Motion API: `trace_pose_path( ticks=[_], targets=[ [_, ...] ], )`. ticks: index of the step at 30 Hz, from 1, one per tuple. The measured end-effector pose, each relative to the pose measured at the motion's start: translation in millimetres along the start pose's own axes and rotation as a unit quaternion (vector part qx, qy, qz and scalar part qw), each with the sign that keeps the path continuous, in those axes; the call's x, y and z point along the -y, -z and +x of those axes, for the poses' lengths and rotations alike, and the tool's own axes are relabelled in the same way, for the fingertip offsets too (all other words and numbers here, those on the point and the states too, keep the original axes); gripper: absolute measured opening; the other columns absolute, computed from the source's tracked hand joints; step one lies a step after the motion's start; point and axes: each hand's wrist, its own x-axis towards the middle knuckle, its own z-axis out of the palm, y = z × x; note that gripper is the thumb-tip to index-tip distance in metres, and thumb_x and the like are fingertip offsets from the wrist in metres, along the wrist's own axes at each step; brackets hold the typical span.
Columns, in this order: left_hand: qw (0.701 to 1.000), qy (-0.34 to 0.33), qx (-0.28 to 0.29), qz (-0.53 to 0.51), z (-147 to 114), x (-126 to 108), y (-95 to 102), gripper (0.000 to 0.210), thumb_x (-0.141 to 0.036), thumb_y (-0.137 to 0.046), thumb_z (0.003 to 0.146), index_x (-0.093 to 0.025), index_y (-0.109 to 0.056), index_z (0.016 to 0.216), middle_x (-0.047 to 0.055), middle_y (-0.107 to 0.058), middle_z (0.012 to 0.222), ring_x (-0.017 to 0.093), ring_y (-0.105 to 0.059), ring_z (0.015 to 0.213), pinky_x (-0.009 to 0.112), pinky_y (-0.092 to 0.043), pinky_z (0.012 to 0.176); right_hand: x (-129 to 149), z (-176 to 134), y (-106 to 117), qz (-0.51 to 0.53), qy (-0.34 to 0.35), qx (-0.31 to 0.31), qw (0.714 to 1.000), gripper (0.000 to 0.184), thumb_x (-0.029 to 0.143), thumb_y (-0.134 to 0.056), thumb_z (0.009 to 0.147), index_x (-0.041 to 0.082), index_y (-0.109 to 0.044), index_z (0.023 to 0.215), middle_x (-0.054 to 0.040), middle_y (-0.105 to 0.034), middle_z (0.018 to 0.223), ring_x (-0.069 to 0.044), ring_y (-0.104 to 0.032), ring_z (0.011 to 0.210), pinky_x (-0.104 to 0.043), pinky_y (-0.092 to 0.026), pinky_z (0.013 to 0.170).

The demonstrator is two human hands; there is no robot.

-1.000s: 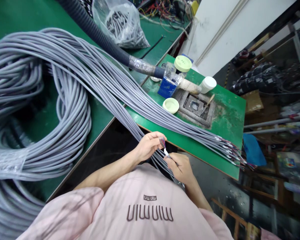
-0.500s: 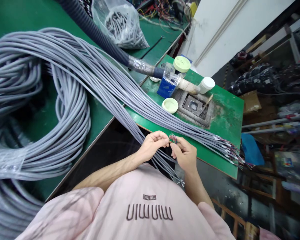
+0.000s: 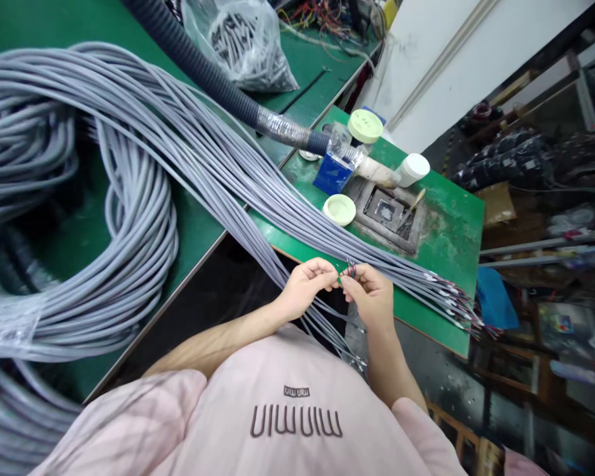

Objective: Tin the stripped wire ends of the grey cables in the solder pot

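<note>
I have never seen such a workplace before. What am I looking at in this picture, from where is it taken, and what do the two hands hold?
The picture comes from a camera worn on a person's head, looking down, so you see their pink shirt at the bottom and both bare arms reaching forward. There is no machine here, only hands. The left hand and the right hand meet and pinch the thin coloured wires that stick out of the end of one grey cable. A long bundle of grey cables runs across a green table and over a smaller green board. On that board stand a blue box, pale green lids and a white jar. A black ribbed hose and a plastic bag lie further back.
</note>
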Motion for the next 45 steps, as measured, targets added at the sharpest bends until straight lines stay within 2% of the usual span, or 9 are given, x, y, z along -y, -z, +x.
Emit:
trace_pose_path(
  ticks=[11, 16, 21, 23, 26, 29, 31, 38, 45],
  targets=[
    [0.999, 0.039, -0.009, -0.035, 4.1, -5.0, -2.6, 0.021, -0.032, -0.075, 0.065, -0.016, -0.062, 0.068, -0.002, -0.062, 0.057, 0.008, -0.052, 0.054, 0.022, -0.041, 0.058, -4.7, 9.8, -1.5, 0.038, 0.038, 0.018, 0.998, 0.008, 0.026, -0.062, 0.083, 0.021, -0.06, 0.076, 0.0049, -0.058, 0.064, -0.008, -0.05, 0.052, -0.02, -0.041, 0.049],
    [0.999, 0.031, -0.019, -0.03, 4.8, -1.4, -4.2, 0.018, -0.031, -0.073, 0.067, -0.016, -0.062, 0.068, -0.003, -0.061, 0.058, 0.008, -0.051, 0.054, 0.023, -0.041, 0.059, -9.7, 10.5, 3.2, -0.044, 0.058, 0.012, 0.997, 0.009, 0.026, -0.061, 0.085, 0.02, -0.062, 0.078, 0.0016, -0.059, 0.074, -0.01, -0.052, 0.061, -0.023, -0.042, 0.056],
    [0.996, -0.052, -0.031, 0.065, 12.5, -6.6, 5.0, 0.018, -0.035, -0.066, 0.076, -0.018, -0.061, 0.074, -0.001, -0.063, 0.063, 0.011, -0.055, 0.058, 0.026, -0.044, 0.062, 2.6, 25.4, 15.8, -0.133, 0.089, 0.015, 0.987, 0.013, 0.027, -0.057, 0.087, 0.02, -0.061, 0.077, 0.0015, -0.056, 0.071, -0.011, -0.049, 0.061, -0.025, -0.039, 0.057],
    [0.965, -0.163, -0.048, 0.2, 22.1, -12.9, 16.2, 0.016, -0.035, -0.063, 0.08, -0.018, -0.063, 0.08, 0.001, -0.066, 0.071, 0.014, -0.059, 0.068, 0.03, -0.046, 0.069, 12.7, 43.0, 24.6, -0.182, 0.112, 0.008, 0.977, 0.013, 0.027, -0.057, 0.085, 0.019, -0.061, 0.076, 0.0016, -0.055, 0.07, -0.011, -0.048, 0.059, -0.025, -0.038, 0.056],
    [0.832, -0.329, -0.066, 0.442, 41.2, -18.7, 35.5, 0.014, -0.031, -0.062, 0.082, -0.02, -0.066, 0.09, 0.004, -0.071, 0.089, 0.02, -0.06, 0.09, 0.039, -0.042, 0.087, 25.3, 80.7, 36.6, -0.272, 0.156, 0.013, 0.949, 0.011, 0.025, -0.059, 0.081, 0.019, -0.062, 0.072, 0.0008, -0.055, 0.069, -0.013, -0.048, 0.06, -0.026, -0.038, 0.059],
    [0.722, -0.382, -0.059, 0.574, 56.0, -14.8, 48.5, 0.016, -0.029, -0.057, 0.087, -0.021, -0.065, 0.098, 0.006, -0.071, 0.101, 0.023, -0.06, 0.1, 0.043, -0.037, 0.091, 29.1, 122.2, 40.3, -0.362, 0.17, 0.039, 0.916, 0.012, 0.024, -0.059, 0.079, 0.017, -0.063, 0.069, -0.0016, -0.054, 0.071, -0.015, -0.05, 0.064, -0.028, -0.038, 0.064],
    [0.681, -0.394, -0.046, 0.616, 59.9, -9.5, 51.8, 0.016, -0.029, -0.055, 0.088, -0.021, -0.064, 0.099, 0.005, -0.071, 0.104, 0.022, -0.06, 0.101, 0.044, -0.035, 0.092, 27.3, 145.5, 37.0, -0.431, 0.15, 0.069, 0.887, 0.013, 0.024, -0.059, 0.078, 0.017, -0.065, 0.07, -0.0036, -0.056, 0.073, -0.017, -0.051, 0.067, -0.03, -0.038, 0.066],
    [0.656, -0.397, -0.04, 0.641, 57.4, -5.1, 51.7, 0.017, -0.029, -0.052, 0.09, -0.022, -0.064, 0.099, 0.005, -0.071, 0.106, 0.022, -0.06, 0.102, 0.043, -0.032, 0.093, 19.8, 179.7, 14.7, -0.581, 0.092, 0.15, 0.795, 0.018, 0.024, -0.057, 0.082, 0.015, -0.072, 0.083, -0.0099, -0.066, 0.088, -0.023, -0.059, 0.083, -0.031, -0.038, 0.072],
    [0.668, -0.387, -0.035, 0.635, 57.6, -6.1, 51.9, 0.017, -0.028, -0.052, 0.089, -0.023, -0.065, 0.1, 0.005, -0.071, 0.106, 0.022, -0.06, 0.102, 0.044, -0.031, 0.095, 16.3, 186.7, 7.7, -0.614, 0.069, 0.158, 0.771, 0.019, 0.024, -0.056, 0.082, 0.016, -0.073, 0.084, -0.0108, -0.071, 0.088, -0.025, -0.063, 0.086, -0.031, -0.039, 0.07]
  ],
)
